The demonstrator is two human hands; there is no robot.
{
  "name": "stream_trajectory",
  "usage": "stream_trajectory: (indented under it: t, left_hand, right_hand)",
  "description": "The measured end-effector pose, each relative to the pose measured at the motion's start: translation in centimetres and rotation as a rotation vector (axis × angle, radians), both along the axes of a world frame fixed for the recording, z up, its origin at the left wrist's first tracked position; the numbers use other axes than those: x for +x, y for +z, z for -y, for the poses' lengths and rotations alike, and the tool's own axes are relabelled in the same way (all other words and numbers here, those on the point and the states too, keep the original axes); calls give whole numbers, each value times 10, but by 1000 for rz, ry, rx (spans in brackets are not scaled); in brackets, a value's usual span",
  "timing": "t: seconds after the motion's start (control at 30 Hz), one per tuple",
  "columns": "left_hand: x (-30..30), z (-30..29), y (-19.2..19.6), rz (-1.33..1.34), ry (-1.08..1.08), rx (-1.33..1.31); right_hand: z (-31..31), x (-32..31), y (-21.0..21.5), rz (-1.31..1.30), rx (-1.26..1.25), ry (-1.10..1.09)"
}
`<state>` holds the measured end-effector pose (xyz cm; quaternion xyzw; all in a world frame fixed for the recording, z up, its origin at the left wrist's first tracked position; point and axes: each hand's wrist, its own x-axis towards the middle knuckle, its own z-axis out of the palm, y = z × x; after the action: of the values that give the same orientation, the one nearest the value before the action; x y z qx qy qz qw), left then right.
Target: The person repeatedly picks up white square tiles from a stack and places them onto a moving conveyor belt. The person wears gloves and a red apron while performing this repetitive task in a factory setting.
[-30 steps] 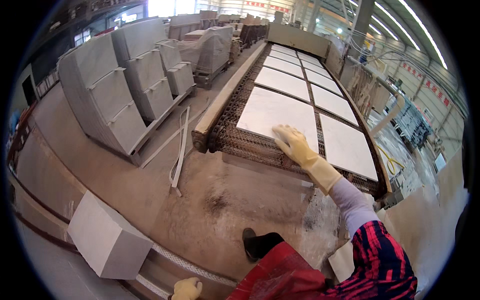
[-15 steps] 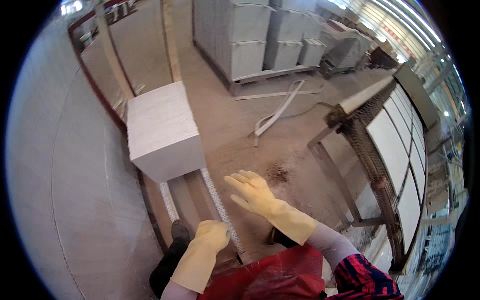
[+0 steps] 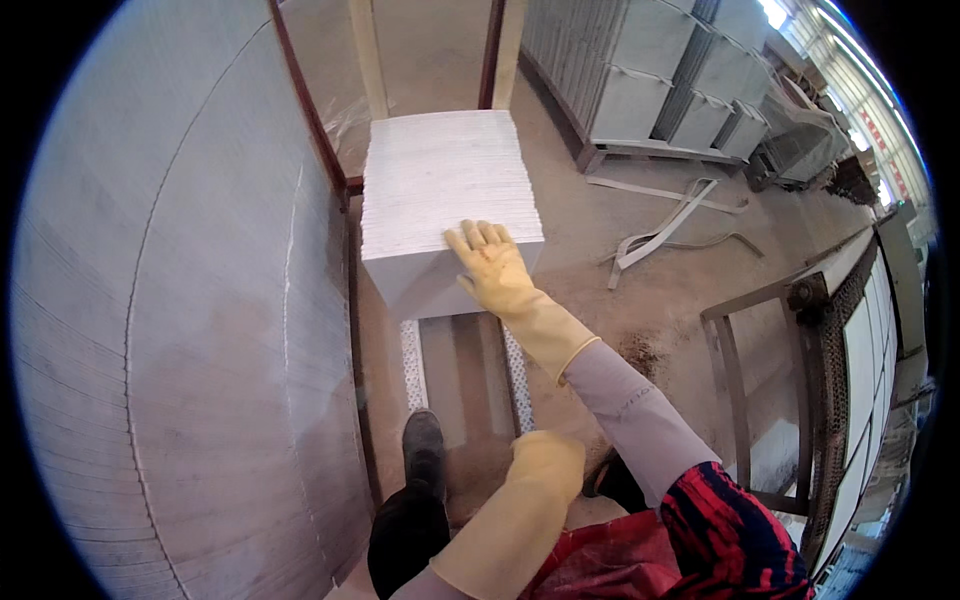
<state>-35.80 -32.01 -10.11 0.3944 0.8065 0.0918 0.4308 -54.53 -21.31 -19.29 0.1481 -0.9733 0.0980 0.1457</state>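
A block of thin white tiles (image 3: 440,180), packed face to face, stands in front of me on two rails topped with speckled strips (image 3: 413,365). My right hand (image 3: 495,268), in a yellow rubber glove, lies with spread fingers on the front top edge of the block and holds nothing. Nearer to me, my left hand (image 3: 552,458), gloved the same way, hangs low above the right-hand rail. Its fingers are turned away and smeared, so their state is hidden.
A long wall of stacked slabs (image 3: 220,300) runs along my left. Tiles on a pallet (image 3: 640,110) stand at the back right. Loose white straps (image 3: 665,225) lie on the floor. A conveyor frame bearing white tiles (image 3: 860,370) is at my right; my boot (image 3: 424,450) is between the rails.
My view has swung left and closer to the tile block. My right hand has gone from mid-air onto its front top edge. My left hand stays low near the right-hand rail.
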Motion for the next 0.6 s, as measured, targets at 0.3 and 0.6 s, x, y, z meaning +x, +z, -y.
stream_trajectory:
  t: [0.3, 0.6]
  left_hand:
    - [0, -1, 24, 83, 72, -26]
    - [13, -5, 2, 55, -16, 0]
  right_hand:
    - [1, 7, -11, -108, 129, 9]
    - [9, 34, -10, 193, 89, -72]
